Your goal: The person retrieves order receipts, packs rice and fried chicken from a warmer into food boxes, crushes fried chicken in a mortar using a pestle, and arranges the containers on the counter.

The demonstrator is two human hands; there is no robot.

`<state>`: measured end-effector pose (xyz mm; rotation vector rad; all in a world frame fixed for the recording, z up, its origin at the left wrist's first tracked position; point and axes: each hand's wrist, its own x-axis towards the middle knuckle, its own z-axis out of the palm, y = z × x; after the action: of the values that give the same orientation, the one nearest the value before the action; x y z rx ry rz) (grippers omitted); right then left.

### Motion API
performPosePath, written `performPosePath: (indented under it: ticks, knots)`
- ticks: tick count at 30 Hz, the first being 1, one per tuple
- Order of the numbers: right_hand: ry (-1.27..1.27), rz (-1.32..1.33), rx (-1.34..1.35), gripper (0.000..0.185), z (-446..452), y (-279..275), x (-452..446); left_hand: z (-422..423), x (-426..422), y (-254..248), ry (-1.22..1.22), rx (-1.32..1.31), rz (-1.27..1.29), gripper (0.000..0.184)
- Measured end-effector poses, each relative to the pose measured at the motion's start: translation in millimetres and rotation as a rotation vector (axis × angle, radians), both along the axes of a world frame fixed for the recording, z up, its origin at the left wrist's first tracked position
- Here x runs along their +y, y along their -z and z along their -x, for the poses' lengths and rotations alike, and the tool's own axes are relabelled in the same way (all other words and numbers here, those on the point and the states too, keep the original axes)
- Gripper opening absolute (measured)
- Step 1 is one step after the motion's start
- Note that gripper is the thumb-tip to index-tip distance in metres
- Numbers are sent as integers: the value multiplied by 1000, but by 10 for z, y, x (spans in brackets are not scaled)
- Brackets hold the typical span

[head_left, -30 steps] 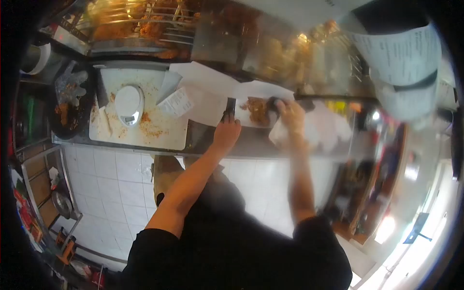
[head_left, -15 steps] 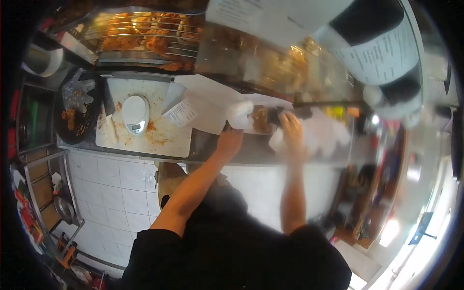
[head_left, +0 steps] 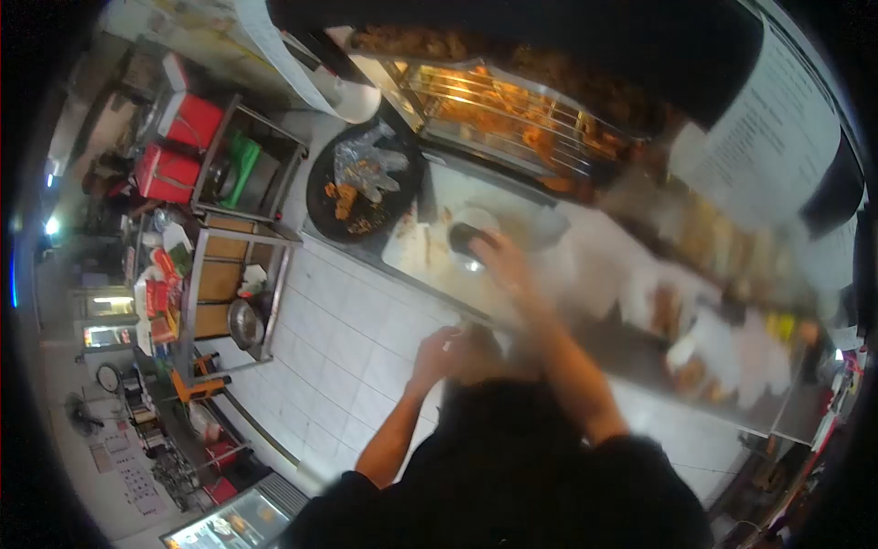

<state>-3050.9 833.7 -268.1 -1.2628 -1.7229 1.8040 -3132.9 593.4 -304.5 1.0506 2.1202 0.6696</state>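
My right hand reaches over the white cutting board, its fingers closed on a small dark rounded object. Blur hides exactly what that object is. It is over the white kitchen scale, partly covering it; I cannot tell if they touch. My left hand is close to my body, in front of the counter edge. Its fingers are curled, with a small whitish bit at the fingertips that I cannot name. Left of the board sits a black round pan holding a clear plastic glove and fried crumbs.
Behind the board, a lit display case holds fried food on racks. White paper and wrapped food lie along the counter to the right. A metal rack and red boxes stand at the left.
My view has swung left. My right hand has left the paper and food and gone to the scale with the dark object. My left hand has drawn back from the paper toward my body.
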Motion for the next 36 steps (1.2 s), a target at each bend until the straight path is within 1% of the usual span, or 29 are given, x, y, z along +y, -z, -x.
performPosePath:
  ticks: [1,2,3,5,6,7,8,10,11,13,14,15,16,18,19,20,21,22,23,24,25,26,27,28,30,32,34,35,36]
  knots:
    - [-27,61,158,50,431,51,68,90,30,-13,-23,40,-22,24]
    - [-11,6,180,49,985,432,143,176,106,-79,-37,67,-72,23]
    - [-44,-187,56,47,1450,563,183,257,155,-157,-35,83,-121,22]
    - [-119,-426,220,42,2159,678,240,434,221,-143,-18,161,-143,19]
    - [-11,-764,99,36,2668,1104,275,496,280,-125,5,202,-100,18]
    - [-3,-664,-11,33,2740,1084,359,494,390,-232,-4,61,-219,17]
    - [10,-485,-117,30,2819,952,345,610,349,-80,70,38,-194,16]
    - [98,-279,-160,24,2659,710,326,446,576,-488,2,-142,-118,16]
    - [146,-246,-114,21,2427,508,323,474,565,-402,27,-128,-92,17]
    - [240,-498,133,26,1751,271,246,514,562,-134,290,47,-231,18]
    - [219,-631,150,32,1394,506,171,424,647,-126,309,41,-178,18]
    - [344,-507,231,32,795,299,-19,295,784,-139,325,37,-126,18]
    - [477,-392,324,33,173,24,-204,185,907,11,482,80,-235,14]
    - [696,-298,100,31,-963,180,-541,-452,1377,-217,641,257,-615,16]
    - [793,-207,-249,38,-1437,-127,-666,-770,1625,-359,785,270,-682,18]
    - [768,-440,-516,38,-1970,-59,-853,-1072,1808,-469,929,283,-740,21]
    - [892,-370,-478,37,-2403,194,-1040,-1376,1968,-272,1044,356,-675,22]
    - [884,-258,-613,36,-2738,134,-1183,-1615,2111,43,1161,433,-614,22]
    - [872,-147,-746,36,-3049,61,-1301,-1755,2219,222,1161,440,-634,22]
    - [1001,-191,-555,37,-3290,53,-1488,-1873,2339,362,1137,499,-682,22]
    - [1025,-188,-598,37,-3419,19,-1604,-1979,2492,421,1109,567,-734,23]
    - [1048,-184,-642,37,-3553,-9,-1724,-2034,2555,417,1156,625,-606,26]
    - [969,-131,-928,37,-3647,-74,-1776,-2065,2577,356,1105,457,-663,26]
    - [985,-145,-891,38,-3861,197,-1924,-2084,2554,286,1055,289,-713,27]
    - [1083,-242,-844,37,-4013,449,-2032,-2174,2464,-150,1111,452,-924,28]
    - [1177,-343,-803,35,-4033,484,-1983,-2349,2388,-1575,1356,316,-214,30]
    - [1133,-304,-625,33,-4129,659,-1888,-2428,2389,-2274,1367,130,-362,18]
    - [1120,-292,-565,32,-4156,694,-1825,-2431,2504,-2682,1357,25,-743,21]
    - [1033,-334,-538,31,-4133,582,-1685,-2467,2514,-3345,1257,-114,-791,22]
